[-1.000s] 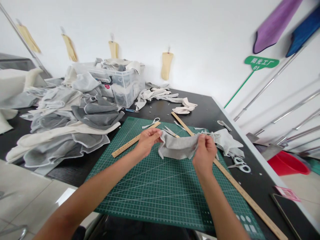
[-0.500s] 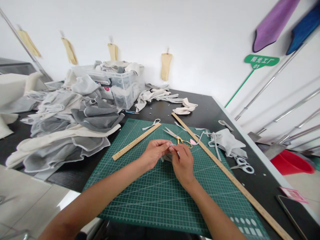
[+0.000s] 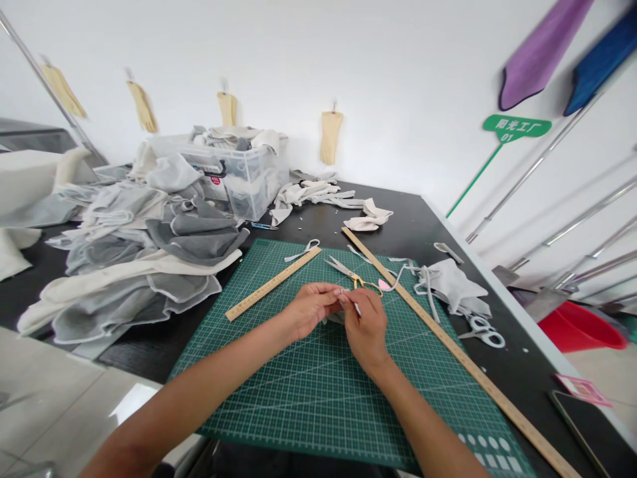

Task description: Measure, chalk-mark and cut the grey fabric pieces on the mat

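Above the green cutting mat (image 3: 308, 398), my left hand (image 3: 312, 309) and my right hand (image 3: 366, 324) meet with fingertips almost touching. Both are closed in a pinch on a small piece of grey fabric (image 3: 335, 318). A whitish bit of it shows between the fingertips, and the rest hangs below, mostly hidden by the hands. Gold-handled scissors (image 3: 355, 276) lie partly open on the mat just beyond my right hand. A short wooden ruler (image 3: 273, 284) rests to the left of my hands, and a long wooden ruler (image 3: 448, 338) runs along the right.
Grey and white cloth pieces (image 3: 134, 265) are heaped at the left, beside a clear plastic box (image 3: 253, 192) full of cloth. White-handled scissors (image 3: 485, 332) and fabric scraps (image 3: 448, 285) lie right of the mat. A phone (image 3: 587, 425) sits at the right edge.
The view has shifted slightly. Both hands stay together on the fabric, with only a small change in the fingers.
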Motion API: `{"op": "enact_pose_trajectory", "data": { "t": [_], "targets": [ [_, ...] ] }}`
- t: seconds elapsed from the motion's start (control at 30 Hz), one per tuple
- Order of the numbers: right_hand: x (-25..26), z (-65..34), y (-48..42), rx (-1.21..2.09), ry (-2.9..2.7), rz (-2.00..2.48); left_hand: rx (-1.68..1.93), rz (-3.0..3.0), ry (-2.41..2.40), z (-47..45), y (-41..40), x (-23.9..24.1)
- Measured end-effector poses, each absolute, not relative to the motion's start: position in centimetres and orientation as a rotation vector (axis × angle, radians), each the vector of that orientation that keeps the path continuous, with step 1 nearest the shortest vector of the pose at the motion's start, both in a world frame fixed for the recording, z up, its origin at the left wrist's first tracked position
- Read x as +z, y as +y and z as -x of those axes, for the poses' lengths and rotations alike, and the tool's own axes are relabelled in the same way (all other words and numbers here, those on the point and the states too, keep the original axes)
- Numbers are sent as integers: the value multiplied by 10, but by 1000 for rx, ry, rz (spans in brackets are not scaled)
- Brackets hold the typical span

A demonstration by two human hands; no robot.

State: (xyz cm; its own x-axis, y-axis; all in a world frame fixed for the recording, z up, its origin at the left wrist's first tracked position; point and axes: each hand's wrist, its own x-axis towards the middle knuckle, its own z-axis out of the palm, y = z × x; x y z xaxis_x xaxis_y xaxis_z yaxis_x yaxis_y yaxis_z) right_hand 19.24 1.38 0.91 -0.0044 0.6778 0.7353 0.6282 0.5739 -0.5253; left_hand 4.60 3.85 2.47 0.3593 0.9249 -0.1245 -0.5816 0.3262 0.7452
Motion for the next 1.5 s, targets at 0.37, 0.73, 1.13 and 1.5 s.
{"op": "enact_pose_trajectory", "data": {
  "t": [0.37,0.73,1.13,1.5],
  "targets": [
    [6,-195,18,-89,-1803,1045,1114,-645,661,-40,43,26],
    [8,-200,21,-437,-1982,1034,1164,-891,772,-38,44,30],
    [8,-184,12,217,-1620,1181,1195,-848,817,-43,41,26],
    [3,-197,23,-344,-1894,983,1173,-887,761,-37,45,25]
  ]
}}
